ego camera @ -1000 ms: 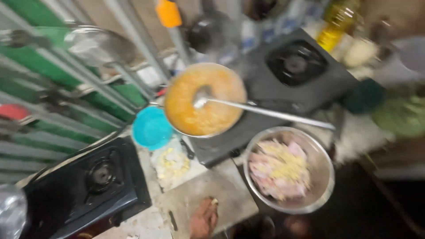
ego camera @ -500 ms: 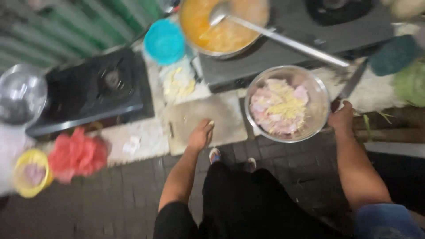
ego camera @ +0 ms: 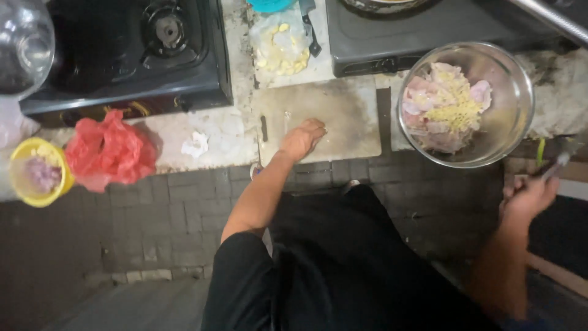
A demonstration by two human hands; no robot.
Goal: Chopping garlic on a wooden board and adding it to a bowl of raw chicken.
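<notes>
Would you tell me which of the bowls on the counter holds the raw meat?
The steel bowl at the right, beside the cutting board; the yellow bowl at far left is smaller.

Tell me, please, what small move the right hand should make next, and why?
Probably bring the right hand up and inward to the cutting board. Its grip seems closed on a knife, though blur hides the blade, and it hangs off the counter edge beside the steel bowl of raw meat. The left hand already rests flat on the board, which is bare.
</notes>
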